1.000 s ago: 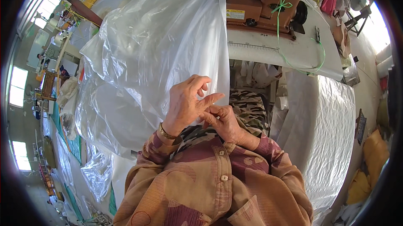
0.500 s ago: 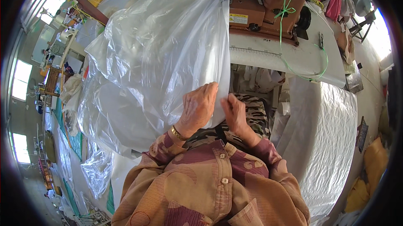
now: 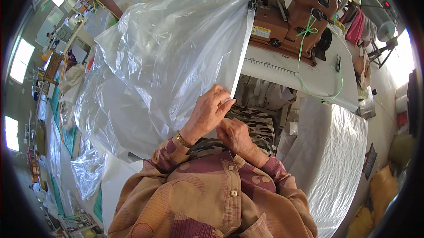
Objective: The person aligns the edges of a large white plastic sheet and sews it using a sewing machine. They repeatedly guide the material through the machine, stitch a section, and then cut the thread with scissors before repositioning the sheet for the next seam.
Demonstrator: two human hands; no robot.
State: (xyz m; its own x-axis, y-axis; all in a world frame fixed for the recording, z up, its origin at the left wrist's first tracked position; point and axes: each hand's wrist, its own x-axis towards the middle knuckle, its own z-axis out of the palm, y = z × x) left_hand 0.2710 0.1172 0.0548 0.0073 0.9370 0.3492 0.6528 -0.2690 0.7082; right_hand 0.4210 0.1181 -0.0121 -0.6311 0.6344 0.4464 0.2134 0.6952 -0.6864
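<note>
A large, clear plastic sheet spreads over the left side, and its right border is a narrow white folded edge. That edge runs up to the presser foot of a brown sewing machine. My left hand pinches the edge between thumb and fingers near my lap. Just below and to its right, my right hand is closed, knuckles up, close to the lower part of the sheet. Whatever lies under its curled fingers is hidden.
The white machine table carries a ruler scale and a looped green string. A roll of whitish sheeting hangs at the right. Yellow-brown cloth lies at the far right. Crumpled plastic and benches stand left.
My left hand has closed on the sheet's edge, which now shows as a straight, taut white strip. My right hand has moved down and left, curling closed. The whole view has shifted slightly.
</note>
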